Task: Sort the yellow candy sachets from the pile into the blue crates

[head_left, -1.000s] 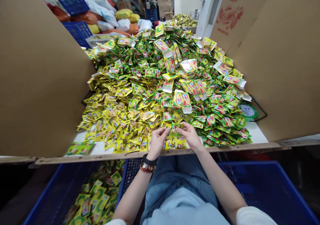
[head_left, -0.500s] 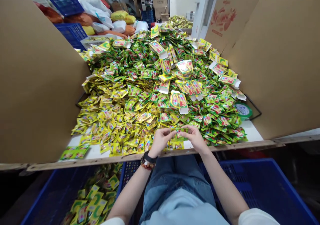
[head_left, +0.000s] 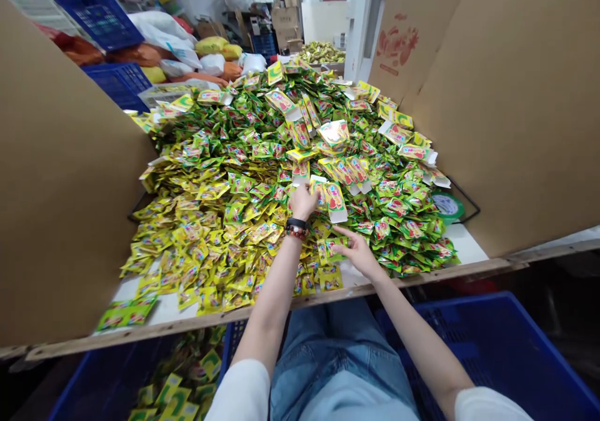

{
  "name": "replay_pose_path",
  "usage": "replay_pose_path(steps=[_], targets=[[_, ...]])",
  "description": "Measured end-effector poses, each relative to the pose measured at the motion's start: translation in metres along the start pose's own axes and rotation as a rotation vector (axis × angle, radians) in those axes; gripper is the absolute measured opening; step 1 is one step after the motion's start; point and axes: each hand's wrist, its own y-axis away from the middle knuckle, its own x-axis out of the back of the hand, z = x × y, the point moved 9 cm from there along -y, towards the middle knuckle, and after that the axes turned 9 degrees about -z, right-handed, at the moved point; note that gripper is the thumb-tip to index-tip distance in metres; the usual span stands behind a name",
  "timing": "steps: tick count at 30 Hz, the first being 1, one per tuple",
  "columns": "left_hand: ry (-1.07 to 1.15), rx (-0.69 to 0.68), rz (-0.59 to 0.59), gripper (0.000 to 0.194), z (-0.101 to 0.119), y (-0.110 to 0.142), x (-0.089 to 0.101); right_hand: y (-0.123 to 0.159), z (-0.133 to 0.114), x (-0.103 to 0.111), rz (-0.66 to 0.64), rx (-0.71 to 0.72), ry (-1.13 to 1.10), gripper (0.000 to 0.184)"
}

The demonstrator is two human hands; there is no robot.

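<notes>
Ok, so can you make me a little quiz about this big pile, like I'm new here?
1. True or false: the left hand has a black band and beads at its wrist.
2. What colour is the plastic crate below the table's wooden edge? A red, B blue, C white.
3. Which is nearer that edge, the left hand or the right hand?

Key: 1 true; 2 B; 3 the right hand.
</notes>
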Motion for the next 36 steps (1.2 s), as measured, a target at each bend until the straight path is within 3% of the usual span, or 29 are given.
replay_pose_path(steps=[2, 5, 8, 11, 15, 20, 23, 28, 32, 36], targets=[[0.044, 0.008, 0.040, 0.023, -0.009, 0.004, 0.014, -0.017, -0.006, 0.002, -0.011, -0.020, -0.050, 0.057], [0.126, 0.016, 0.141, 0.025, -0.028, 0.016, 0.050, -0.042, -0.012, 0.007, 0.009, -0.058, -0.163, 0.062], [0.427, -0.037, 0.232, 0.025, -0.053, 0.037, 0.084, -0.061, -0.018, 0.008, 0.026, -0.049, -0.235, 0.059], [0.696, -0.118, 0.241, 0.026, -0.069, 0.066, 0.094, -0.064, -0.022, 0.005, 0.021, -0.015, -0.246, 0.051], [0.567, -0.144, 0.255, 0.030, -0.068, 0.115, 0.081, -0.045, -0.031, 0.002, 0.027, 0.037, -0.239, 0.043], [0.055, -0.199, 0.067, 0.063, -0.033, 0.155, 0.038, -0.011, -0.074, 0.009, 0.074, 0.219, -0.231, 0.038], [-0.108, -0.299, 0.070, 0.060, -0.010, 0.167, 0.026, -0.002, -0.099, 0.005, -0.001, 0.264, -0.151, 0.030], [-0.173, -0.397, 0.084, 0.057, 0.005, 0.173, 0.018, 0.003, -0.116, -0.003, -0.145, 0.246, 0.135, 0.015], [-0.157, -0.428, 0.065, 0.055, 0.007, 0.178, 0.010, 0.010, -0.124, -0.010, -0.269, 0.215, 0.440, 0.014], [-0.095, -0.430, 0.062, 0.054, 0.005, 0.188, -0.003, 0.020, -0.136, -0.026, -0.284, 0.264, 0.767, 0.020]])
